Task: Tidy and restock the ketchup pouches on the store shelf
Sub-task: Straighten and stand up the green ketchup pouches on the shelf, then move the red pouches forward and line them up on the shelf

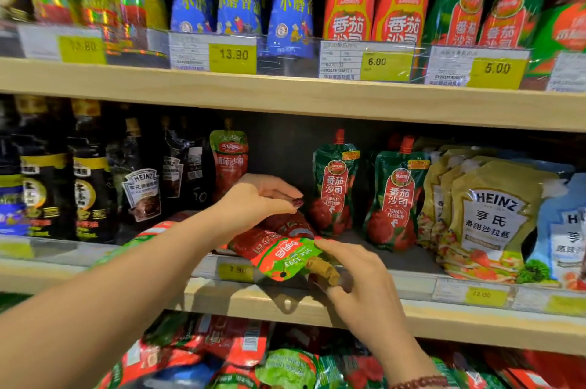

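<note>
One red-and-green pouch (279,249) lies flat at the front lip of the middle shelf (222,300), spout toward the camera and print upside down; "1993" is readable on it. The right hand (364,287) holds it, fingers pinching the spout end. The left hand (263,198) hangs over a second flat pouch (287,223) just behind. Its fingers are curled with the tips drawn together; cannot tell if they hold anything.

Only one twin pouch (230,160) stands in this slot, well back. Judgement: job roughly midway at best. The gap beside the twin is unfilled, both flat pouches are not yet stood up, and a heap of spares (228,353) waits below.

Neighbours look tidy:
- two green pouches (334,192) marked "TOMATO KETCHUP"
- yellow pouches (494,217) and dark pouches (142,195) marked "HEINZ"

The upper price tags (233,54) read 13.90, 6.00, 5.00. The lower tag (234,271) starts "7.9", the rest blurred.
</note>
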Demonstrator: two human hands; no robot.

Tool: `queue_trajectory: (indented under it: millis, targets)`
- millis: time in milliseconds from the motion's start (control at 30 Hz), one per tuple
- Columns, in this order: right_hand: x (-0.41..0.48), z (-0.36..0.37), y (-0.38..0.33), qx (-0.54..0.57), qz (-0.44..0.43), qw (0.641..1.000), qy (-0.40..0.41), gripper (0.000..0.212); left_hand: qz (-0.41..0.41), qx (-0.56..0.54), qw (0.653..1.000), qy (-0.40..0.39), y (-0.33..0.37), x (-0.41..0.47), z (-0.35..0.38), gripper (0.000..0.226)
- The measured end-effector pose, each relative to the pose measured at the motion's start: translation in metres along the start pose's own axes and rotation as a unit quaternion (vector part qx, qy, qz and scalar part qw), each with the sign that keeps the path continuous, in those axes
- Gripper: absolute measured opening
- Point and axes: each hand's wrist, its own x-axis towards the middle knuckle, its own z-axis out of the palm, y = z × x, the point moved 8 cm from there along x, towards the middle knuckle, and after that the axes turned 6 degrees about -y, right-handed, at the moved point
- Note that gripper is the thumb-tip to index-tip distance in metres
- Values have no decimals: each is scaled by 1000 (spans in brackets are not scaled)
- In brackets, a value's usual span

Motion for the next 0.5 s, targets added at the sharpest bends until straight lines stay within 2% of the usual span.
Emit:
queue_trajectory:
  millis: [167, 367, 433, 500]
  targets:
    - [-7, -4, 0, 60, -1, 997, 52, 65, 4, -16, 1000, 7, 6, -13, 3, 16]
    - [-10, -41, -4, 76, -34, 988, 127, 39, 4, 13, 1000, 0, 13, -21, 14, 10]
    - [-10, -55, -9, 82, -48, 985, 141, 34, 12, -1, 1000, -19, 17, -23, 20, 12]
    - [-10, -69, -16, 90, -58, 981, 160, 30, 25, -11, 998, -65, 20, -25, 29, 23]
